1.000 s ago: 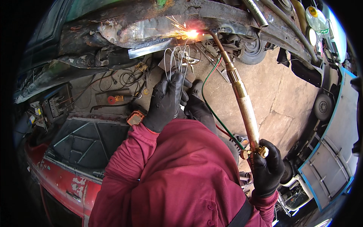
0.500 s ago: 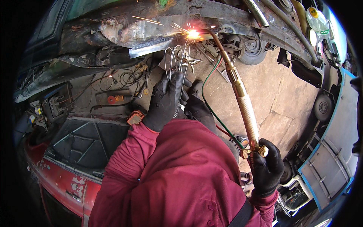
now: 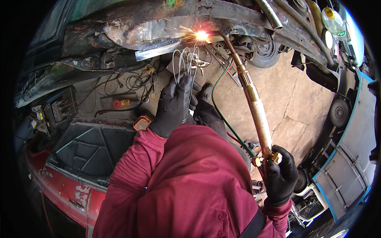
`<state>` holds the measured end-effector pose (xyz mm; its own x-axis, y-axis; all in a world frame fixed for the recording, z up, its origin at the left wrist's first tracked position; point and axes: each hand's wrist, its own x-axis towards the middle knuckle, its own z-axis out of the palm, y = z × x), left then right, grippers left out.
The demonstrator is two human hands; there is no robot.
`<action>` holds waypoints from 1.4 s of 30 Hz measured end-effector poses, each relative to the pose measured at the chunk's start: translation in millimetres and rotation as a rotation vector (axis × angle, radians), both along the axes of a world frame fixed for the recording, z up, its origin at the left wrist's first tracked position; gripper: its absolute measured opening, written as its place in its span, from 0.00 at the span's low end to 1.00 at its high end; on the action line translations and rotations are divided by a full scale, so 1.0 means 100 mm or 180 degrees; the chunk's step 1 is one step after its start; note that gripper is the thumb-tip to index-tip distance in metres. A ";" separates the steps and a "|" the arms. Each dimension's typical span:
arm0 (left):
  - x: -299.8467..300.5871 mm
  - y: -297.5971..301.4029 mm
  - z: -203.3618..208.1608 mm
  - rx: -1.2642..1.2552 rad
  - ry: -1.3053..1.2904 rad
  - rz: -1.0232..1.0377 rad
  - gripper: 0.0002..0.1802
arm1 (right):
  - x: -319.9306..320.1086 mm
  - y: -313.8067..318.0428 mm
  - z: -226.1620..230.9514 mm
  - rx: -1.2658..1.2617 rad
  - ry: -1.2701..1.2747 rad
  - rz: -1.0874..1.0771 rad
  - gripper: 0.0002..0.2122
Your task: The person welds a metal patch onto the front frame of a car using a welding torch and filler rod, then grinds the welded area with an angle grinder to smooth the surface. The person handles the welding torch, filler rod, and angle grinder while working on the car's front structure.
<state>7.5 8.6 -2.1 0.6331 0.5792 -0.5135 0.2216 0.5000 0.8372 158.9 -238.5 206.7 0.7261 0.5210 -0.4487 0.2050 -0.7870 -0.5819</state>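
Note:
My right hand [image 3: 281,174], in a black glove, is closed round the valve end of a brass welding torch [image 3: 256,107]. The torch's bent tip reaches up to the car body's lower metal edge, where a bright glow [image 3: 202,36] throws sparks to the left. In my gloved left hand [image 3: 173,103], the fingers are wrapped round a coil of thin welding wire [image 3: 181,65]; its loops stand up just below the glow. A bare metal strip [image 3: 156,50] lies along the body's edge to the left of the glow. Glare hides the exact spot being heated.
Green and red hoses [image 3: 216,99] run from the torch past my body. Behind the coil are cables [image 3: 139,83] and an angle grinder [image 3: 126,103] on the floor. A red car [image 3: 63,190] stands at lower left, a wheel [image 3: 265,53] beyond the torch, a blue-edged panel [image 3: 345,158] at right.
The glow has crept very slightly left, and its sparks now fan out more to the left. Both hands hold nearly the same position.

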 end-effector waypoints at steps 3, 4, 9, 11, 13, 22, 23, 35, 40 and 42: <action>0.02 -0.02 0.04 0.0039 0.0064 0.0111 0.24 | 0.00 0.01 0.00 0.0002 0.0078 -0.0103 0.16; 0.02 -0.02 0.04 0.0022 0.0098 0.0118 0.25 | -0.01 0.00 -0.01 0.0027 0.0088 -0.0137 0.16; -0.02 -0.02 0.05 -0.0242 -0.0040 0.0213 0.30 | 0.00 -0.04 -0.03 0.0119 0.0469 -0.0502 0.17; -0.05 -0.08 0.07 -0.0401 -0.0250 0.0609 0.32 | 0.03 -0.06 -0.05 0.0243 0.0633 -0.0611 0.17; -0.14 -0.11 0.10 -0.0495 -0.0419 0.0719 0.35 | 0.04 -0.09 -0.03 0.0175 0.0746 -0.0622 0.17; -0.44 -0.39 0.18 -0.0310 -0.0560 0.0351 0.37 | 0.05 -0.25 -0.05 0.0130 0.0993 -0.0538 0.17; -0.45 -0.41 0.17 -0.0284 -0.0497 0.0292 0.36 | 0.05 -0.26 -0.06 0.0172 0.0969 -0.0523 0.16; 0.01 -1.03 0.62 0.0663 -0.1130 -0.1140 0.36 | 0.31 -0.65 -0.18 0.0322 0.1021 -0.0507 0.15; 0.41 -1.41 0.68 0.1159 -0.1408 -0.1254 0.39 | 0.50 -0.90 -0.40 0.0384 0.1098 -0.0451 0.13; 0.47 -1.52 0.64 0.1307 -0.1615 -0.1216 0.41 | 0.54 -0.98 -0.45 0.0410 0.1104 -0.0357 0.14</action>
<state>54.0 -143.0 62.3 0.9294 0.3540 0.1043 -0.1454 0.0917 0.9851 213.3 -336.7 161.6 0.5983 0.5150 -0.6138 -0.1046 -0.7093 -0.6971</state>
